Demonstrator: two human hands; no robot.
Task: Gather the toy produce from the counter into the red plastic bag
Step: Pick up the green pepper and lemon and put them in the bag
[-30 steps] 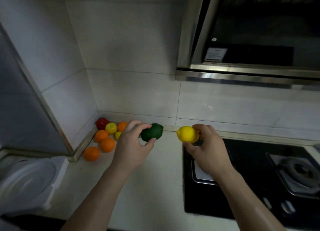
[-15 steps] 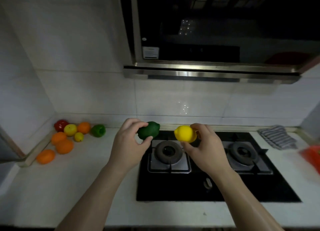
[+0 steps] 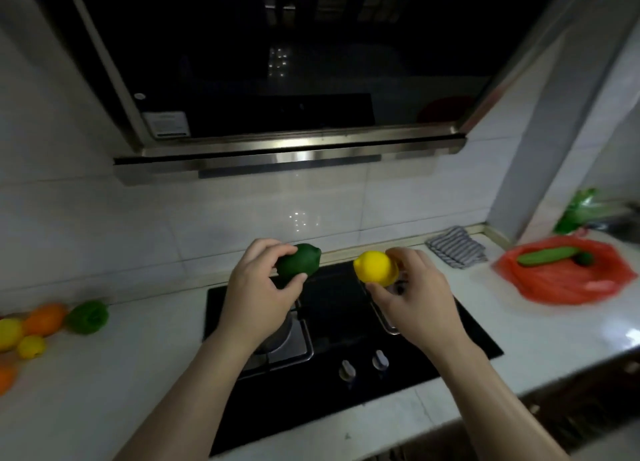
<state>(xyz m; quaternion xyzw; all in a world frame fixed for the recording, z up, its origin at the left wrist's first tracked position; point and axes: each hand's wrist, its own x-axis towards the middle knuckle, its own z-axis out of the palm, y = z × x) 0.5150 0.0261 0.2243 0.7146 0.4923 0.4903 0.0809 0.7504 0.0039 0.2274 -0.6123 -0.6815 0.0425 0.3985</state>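
Observation:
My left hand (image 3: 258, 287) grips a dark green toy lime (image 3: 300, 264) above the hob. My right hand (image 3: 415, 296) holds a yellow toy lemon (image 3: 374, 267) beside it. Both fruits are in the air over the black gas hob (image 3: 332, 349). The red plastic bag (image 3: 568, 280) lies open on the counter at the right, with a green cucumber (image 3: 547, 255) and a small dark green piece (image 3: 584, 259) inside. More toy produce sits at the far left: a green pepper (image 3: 87, 317), an orange (image 3: 45, 319), two lemons (image 3: 10, 334) (image 3: 31, 346) and another orange (image 3: 5, 377).
A range hood (image 3: 287, 155) hangs over the hob. A striped cloth (image 3: 456, 247) lies on the white counter (image 3: 104, 384) behind the bag. A green bag of leaves (image 3: 578, 211) stands at the far right near a grey wall column. Two hob knobs (image 3: 363, 365) face me.
The view has swung right from the left corner pile to over the hob. Both hands still carry the lime and lemon, and the red bag has come fully into view.

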